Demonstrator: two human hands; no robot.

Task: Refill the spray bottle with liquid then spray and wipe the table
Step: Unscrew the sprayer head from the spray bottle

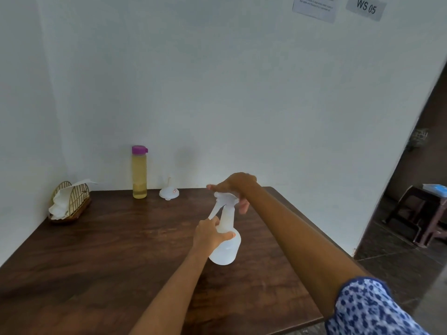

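The dark wooden surface [101, 250] carries everything, with the supplies parked along the back wall so the near middle is free for the work. The spray bottle [226, 245] stands there, right of centre. The left hand [209, 234] wraps its grip round the narrow waist of the bottle, apparently to brace it, while the right hand [238, 189] curls its grip over the spray head [223, 198] from above, a hold that suits twisting the head off for refilling. Against the wall stands the tall refill bottle [139, 172], purple-capped and holding pale yellow liquid, with a small white funnel [168, 191] just beside it, resting mouth down. A wire holder of paper napkins [70, 201] sits in the far left corner, handy for wiping.

The spray bottle is translucent white, bulbous below and slim above; it looks empty, though the plastic makes that uncertain.
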